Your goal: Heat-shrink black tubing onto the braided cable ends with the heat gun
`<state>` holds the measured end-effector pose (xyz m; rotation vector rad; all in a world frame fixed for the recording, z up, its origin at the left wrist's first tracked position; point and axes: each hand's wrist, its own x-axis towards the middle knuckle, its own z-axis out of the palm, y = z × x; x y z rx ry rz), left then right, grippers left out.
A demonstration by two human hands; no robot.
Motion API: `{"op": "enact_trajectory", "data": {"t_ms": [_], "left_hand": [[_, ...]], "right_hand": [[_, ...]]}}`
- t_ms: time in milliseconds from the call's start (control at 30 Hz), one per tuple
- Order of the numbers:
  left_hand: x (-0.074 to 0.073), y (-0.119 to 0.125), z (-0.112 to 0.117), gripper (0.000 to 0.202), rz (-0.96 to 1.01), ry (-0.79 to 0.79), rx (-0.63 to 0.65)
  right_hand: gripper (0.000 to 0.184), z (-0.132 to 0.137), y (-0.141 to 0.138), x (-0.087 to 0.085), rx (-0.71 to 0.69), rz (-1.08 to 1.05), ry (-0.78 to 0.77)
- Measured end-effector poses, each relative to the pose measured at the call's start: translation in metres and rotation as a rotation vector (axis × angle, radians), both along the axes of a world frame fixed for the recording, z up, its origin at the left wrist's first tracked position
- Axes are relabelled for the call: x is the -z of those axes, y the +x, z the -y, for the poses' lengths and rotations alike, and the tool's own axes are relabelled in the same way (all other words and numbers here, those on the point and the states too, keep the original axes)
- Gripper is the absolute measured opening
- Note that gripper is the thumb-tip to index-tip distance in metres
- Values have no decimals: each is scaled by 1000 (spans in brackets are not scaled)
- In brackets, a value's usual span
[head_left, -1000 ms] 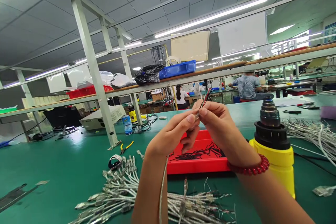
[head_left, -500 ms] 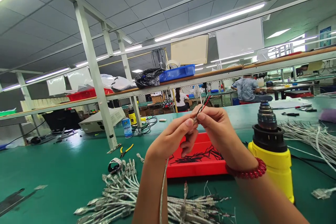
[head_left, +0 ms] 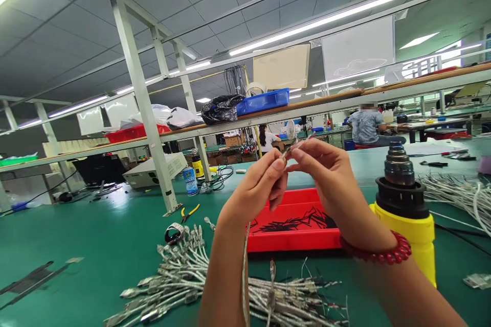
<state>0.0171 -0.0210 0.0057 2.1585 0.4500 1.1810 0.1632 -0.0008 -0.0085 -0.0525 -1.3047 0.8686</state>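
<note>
My left hand [head_left: 256, 186] is closed in a pinch on a thin clear-jacketed cable [head_left: 245, 273], which hangs down along the left forearm. Thumb and fingertips of my right hand [head_left: 326, 171] close on the wires [head_left: 307, 140] at the cable's end, just beside the left thumb; the wires are blurred and point up to the right. Below both hands is a red tray [head_left: 295, 241] with many short black tubes [head_left: 282, 226] in it. A pile of similar cables [head_left: 180, 271] with connectors lies in front of the tray, partly behind my left forearm.
A yellow heat gun [head_left: 408, 235] stands upright, nozzle up, by my right forearm. Loose white cables [head_left: 452, 199] lie at the right. Leftward are a watch [head_left: 174, 233], yellow-handled pliers [head_left: 190, 212], a blue can [head_left: 190, 181] and a shelf post [head_left: 148, 112]. Two people sit farther back.
My right fingers have shifted a little right along the wires. The red, green and black wires stood up spread; now they slant low to the right. The camera view has turned slightly.
</note>
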Motion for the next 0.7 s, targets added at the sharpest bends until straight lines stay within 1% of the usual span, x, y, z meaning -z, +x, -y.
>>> {"op": "enact_trajectory", "data": {"t_ms": [100, 200, 267, 300, 367, 433, 467, 567, 633, 700], "left_hand": [[0, 0, 2, 28, 14, 16, 6], [0, 1, 8, 27, -38, -15, -48], [-1, 1, 12, 28, -32, -36, -36], [-1, 1, 13, 30, -23, -41, -24], [-2, 0, 15, 35, -10, -37, -26], [-2, -2, 14, 39, -6, -23, -46], [-3, -3, 12, 40, -4, -14, -52], [-3, -5, 9, 40, 13, 1, -39], [-3, -6, 9, 39, 14, -9, -33], [-3, -7, 11, 39, -9, -24, -33]], "right_hand": [[12, 1, -1, 1, -37, -46, -15], [14, 6, -3, 1, 6, -60, 15], [10, 8, -4, 1, 10, -69, 14], [12, 8, -4, 1, -8, -77, -6], [19, 7, -3, 0, -94, -49, -90], [19, 4, -1, 0, -176, 31, -172], [17, 2, 1, 0, -193, 71, -182], [20, 0, 3, 0, -152, 105, -97], [13, 2, 3, 0, -119, 64, -43], [6, 4, 1, 1, -119, 30, -33]]}}
